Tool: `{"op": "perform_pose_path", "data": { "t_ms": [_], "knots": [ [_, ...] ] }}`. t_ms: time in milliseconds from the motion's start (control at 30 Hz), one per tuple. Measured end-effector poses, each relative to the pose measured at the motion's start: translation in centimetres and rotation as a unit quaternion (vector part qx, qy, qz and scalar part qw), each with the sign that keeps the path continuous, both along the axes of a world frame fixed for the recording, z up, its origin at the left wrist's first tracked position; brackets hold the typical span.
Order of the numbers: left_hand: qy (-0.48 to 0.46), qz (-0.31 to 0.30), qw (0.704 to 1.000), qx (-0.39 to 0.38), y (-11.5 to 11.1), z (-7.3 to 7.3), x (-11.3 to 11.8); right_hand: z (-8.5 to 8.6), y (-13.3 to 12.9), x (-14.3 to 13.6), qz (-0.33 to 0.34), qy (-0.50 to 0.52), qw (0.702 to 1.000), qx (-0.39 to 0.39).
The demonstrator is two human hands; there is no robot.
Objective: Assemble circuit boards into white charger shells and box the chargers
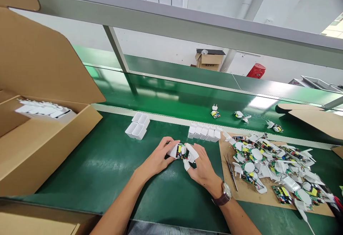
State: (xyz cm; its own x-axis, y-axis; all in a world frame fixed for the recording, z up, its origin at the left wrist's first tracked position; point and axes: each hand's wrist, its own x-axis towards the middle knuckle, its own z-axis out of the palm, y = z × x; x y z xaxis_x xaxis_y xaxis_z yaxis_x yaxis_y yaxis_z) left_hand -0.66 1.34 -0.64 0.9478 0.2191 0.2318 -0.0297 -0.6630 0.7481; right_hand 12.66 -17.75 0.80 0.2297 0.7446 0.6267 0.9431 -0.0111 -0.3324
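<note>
Above the green table, my left hand (158, 158) grips a white plastic housing (173, 151) between thumb and fingers. My right hand (203, 165), with white finger covers on its thumb and forefinger, pinches a small circuit board (181, 150) with yellow and white components. The board sits at the mouth of the housing; how far it reaches inside is hidden. Beyond my hands stand a row of white housings (204, 133) and a block of several open white cases (137, 126). To the right, many circuit boards with white plug parts (268, 160) lie heaped on a cardboard sheet (253, 195).
Metal tweezers (230, 172) lie at the sheet's left edge. A large open carton (50, 149) holding white housings (45, 109) takes up the left side. Several boards with plugs (215, 113) rest on the green belt (160, 95) behind a pale rail.
</note>
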Motion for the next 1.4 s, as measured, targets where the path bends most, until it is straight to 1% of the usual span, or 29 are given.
{"op": "perform_pose_path", "data": {
  "t_ms": [167, 367, 633, 800, 1167, 1400],
  "knots": [
    [0.001, -0.003, 1.0, 0.005, 0.1, -0.1, -0.1, -0.1, 0.0, 0.0, 0.002, 0.006, 1.0, -0.006],
    [0.009, -0.007, 1.0, -0.001, 0.1, -0.1, 0.0, 0.3, -0.1, -0.1, 0.009, 0.009, 1.0, -0.014],
    [0.009, -0.005, 1.0, -0.001, -0.1, 0.2, -0.1, 0.4, -0.1, 0.0, 0.01, 0.004, 1.0, -0.013],
    [-0.01, -0.002, 1.0, 0.01, -0.1, 0.3, -0.1, 0.3, -0.1, 0.1, 0.015, 0.013, 1.0, -0.015],
    [-0.006, 0.001, 1.0, 0.013, -0.1, 0.9, -0.1, 0.4, -0.1, 0.1, 0.02, 0.016, 1.0, 0.002],
    [-0.005, -0.002, 1.0, 0.014, 0.0, 0.6, -0.3, 0.6, -0.2, 0.0, 0.018, 0.032, 0.999, 0.0]
  ]
}}
